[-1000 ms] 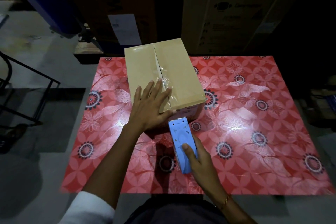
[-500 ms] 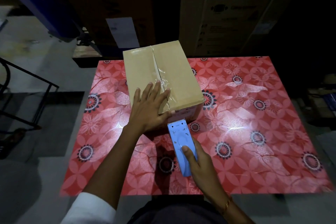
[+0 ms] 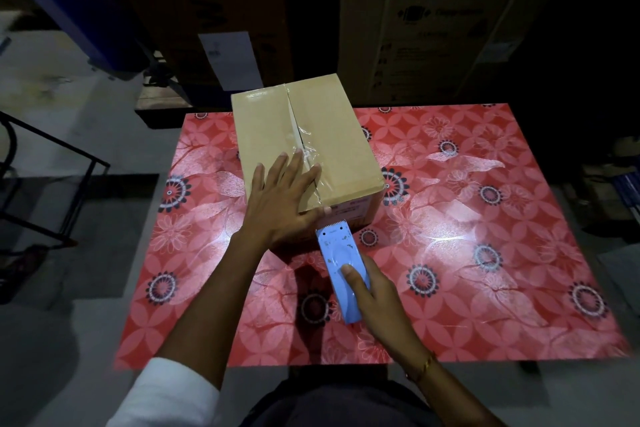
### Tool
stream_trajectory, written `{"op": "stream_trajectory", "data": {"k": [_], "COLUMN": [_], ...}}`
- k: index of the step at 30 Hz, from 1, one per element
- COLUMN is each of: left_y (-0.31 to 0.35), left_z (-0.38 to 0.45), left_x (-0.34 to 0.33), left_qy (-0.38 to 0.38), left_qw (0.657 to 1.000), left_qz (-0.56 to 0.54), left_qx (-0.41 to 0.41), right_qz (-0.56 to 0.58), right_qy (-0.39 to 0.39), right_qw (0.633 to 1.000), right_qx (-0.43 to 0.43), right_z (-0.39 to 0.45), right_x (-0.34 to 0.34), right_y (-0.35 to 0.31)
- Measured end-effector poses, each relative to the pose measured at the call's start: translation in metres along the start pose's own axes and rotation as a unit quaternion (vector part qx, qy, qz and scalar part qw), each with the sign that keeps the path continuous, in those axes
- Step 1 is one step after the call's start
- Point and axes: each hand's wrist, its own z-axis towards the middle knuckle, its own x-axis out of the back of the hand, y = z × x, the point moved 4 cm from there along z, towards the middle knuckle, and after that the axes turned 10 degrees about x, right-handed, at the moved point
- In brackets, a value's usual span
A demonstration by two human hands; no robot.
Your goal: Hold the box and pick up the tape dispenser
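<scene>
On bench: cardboard box (image 3: 304, 149) with taped seam, both hands at its near end.
Left hand (image 3: 284, 204) flat on the box top, fingers straight; right hand (image 3: 372, 291) grips blue tape cutter (image 3: 341, 270), toothed edge just beside box's near face. Hardly shifted in the last second; cut not yet made. Carton behind box (image 3: 446, 21) reads "WASHING MACH…".

Big carton's (image 3: 446, 21) print runs off the top edge — small lettering unreadable

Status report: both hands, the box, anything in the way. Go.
Left hand flat on the cardboard box, fingers spread over the taped seam. Right hand grips the blue tape cutter, toothed edge at the box's near side. Nothing between cutter and box.
</scene>
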Motion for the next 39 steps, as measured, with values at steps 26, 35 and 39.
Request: {"op": "stream_trajectory", "data": {"k": [26, 35, 39], "left_y": [0.006, 0.012, 0.015], "left_z": [0.000, -0.002, -0.002], "left_x": [-0.007, -0.010, -0.011], "left_qy": [0.045, 0.056, 0.087], "left_qw": [0.994, 0.996, 0.992], "left_qz": [0.098, 0.061, 0.092], "left_qx": [0.009, 0.022, 0.026], "right_qz": [-0.045, 0.114, 0.175], "right_qy": [0.003, 0.025, 0.011], "right_qw": [0.992, 0.985, 0.976], "right_qx": [-0.121, -0.130, -0.129], "right_z": [0.005, 0.018, 0.017], "right_x": [0.002, 0.017, 0.018], "right_y": [0.042, 0.031, 0.028]}}
